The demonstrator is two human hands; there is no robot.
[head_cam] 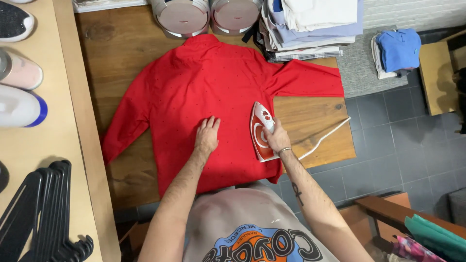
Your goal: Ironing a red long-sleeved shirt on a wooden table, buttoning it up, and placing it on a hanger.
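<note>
Right hand (278, 139) closing around the handle of the red and white iron (262, 132), fingers wrapped fully, soleplate sitting flat on the right edge of the red shirt (204, 92). Left hand (207, 136) lying open and flat, palm down, fingers spread a little toward the far side, holding nothing, pressing the cloth just left of the iron.

Spreading out from the hands: shirt lying back-up across the wooden surface (116, 48), collar at the far side, near hem hanging toward the body, one sleeve angling down to the near left, the other stretching out to the right. White cord (325, 138) trailing from the iron's heel across bare wood to the right edge.

For doing this step well, judging from the layout: keeping the flat hand pulling the fabric taut away from the iron, staying clear of the tip; gliding in long straight strokes along the panel, not pausing in one spot; keeping the cord off the cloth already smoothed.

Farther out: two round metal containers (204, 17) beyond the collar, a stack of folded clothes (310, 24) at the far right, a blue folded shirt (399, 48) on a grey stand beyond that, black hangers (43, 213) and shoes (17, 73) on the light bench to the left.
</note>
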